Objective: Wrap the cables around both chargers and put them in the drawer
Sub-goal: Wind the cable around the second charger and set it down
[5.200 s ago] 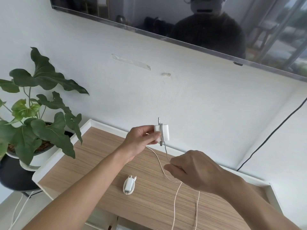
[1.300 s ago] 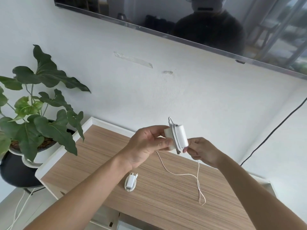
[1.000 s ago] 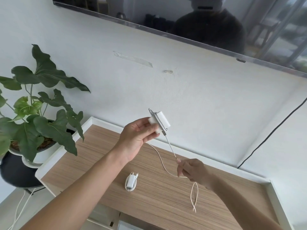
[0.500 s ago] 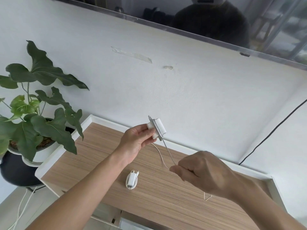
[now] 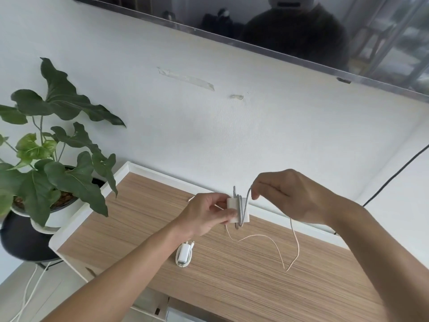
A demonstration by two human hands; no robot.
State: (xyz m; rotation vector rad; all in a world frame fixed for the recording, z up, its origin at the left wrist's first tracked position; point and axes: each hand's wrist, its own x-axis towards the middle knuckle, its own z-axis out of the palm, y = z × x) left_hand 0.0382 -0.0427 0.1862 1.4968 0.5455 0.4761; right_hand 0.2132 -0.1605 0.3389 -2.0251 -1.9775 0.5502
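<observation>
White plastic sits between our hands: our left hand (image 5: 206, 217) pinches the held charger (image 5: 238, 210) by its near end, thumb and fingers curled on the block, and lifts it above the cabinet top (image 5: 232, 282). Several turns of cable (image 5: 290, 247) already band the block's middle. Our right hand (image 5: 292, 196) is raised just beside and a little above the charger, its fingers curled, with the thumb and forefinger nipping the cable where it leaves the wraps. From there the loose length drops behind our right wrist, hangs in a slack loop, and its free end lies on the wood-grain top. A second strand trails from under the charger and curves down to the same spot.

On the cabinet top, nearer us and to the left of the held charger, lies the second charger (image 5: 184, 254), flat on the wood with its own cable coiled round it; neither hand touches it. We cannot make out a drawer for certain at the bottom edge.

Left of the cabinet a leafy plant (image 5: 58, 163) stands in a white pot (image 5: 55, 217) on a dark stool (image 5: 23, 242), with pale cords hanging to the floor below it. Across the white wall above runs a dark screen (image 5: 301, 31), and a black cord (image 5: 394, 175) slants down the wall on the right.
</observation>
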